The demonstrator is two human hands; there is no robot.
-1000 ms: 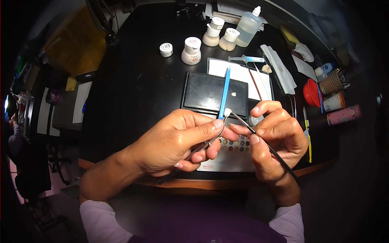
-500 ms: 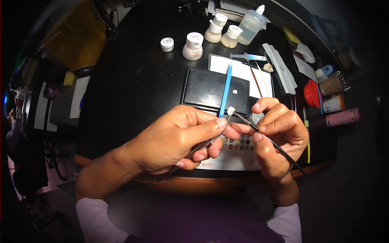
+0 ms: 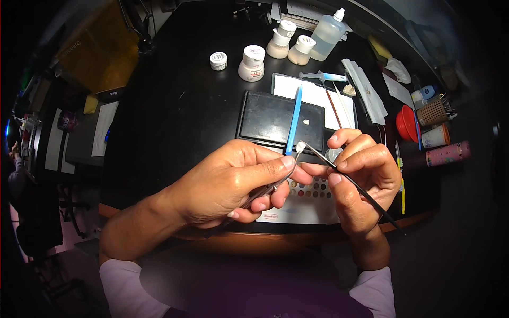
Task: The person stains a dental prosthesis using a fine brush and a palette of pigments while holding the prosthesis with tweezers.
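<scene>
My left hand (image 3: pixel 241 183) is closed around metal tweezers (image 3: pixel 275 185), whose tips hold a small white tooth-shaped piece (image 3: pixel 300 147). Between the thumb and fingers of my right hand (image 3: pixel 366 177) is a thin dark brush (image 3: pixel 366 197); its tip touches or nearly touches the white piece. Behind them lies a black case (image 3: pixel 265 119) with a blue stick-like tool (image 3: pixel 294 122) across it and another small white piece (image 3: pixel 306 122) on top. A palette sheet with rows of colored dots (image 3: pixel 297 214) is partly hidden below my hands.
Jars (image 3: pixel 252 64), a small round pot (image 3: pixel 218 61) and a clear bottle (image 3: pixel 327 36) stand at the back. To the right are a folded tissue (image 3: pixel 366 93), a red bowl (image 3: pixel 406 124) and a pink tube (image 3: pixel 448 153). A person's arm (image 3: pixel 17 159) shows far left.
The view has shifted slightly. Both hands keep their holds, and the white piece and brush tip have changed angle only a little.
</scene>
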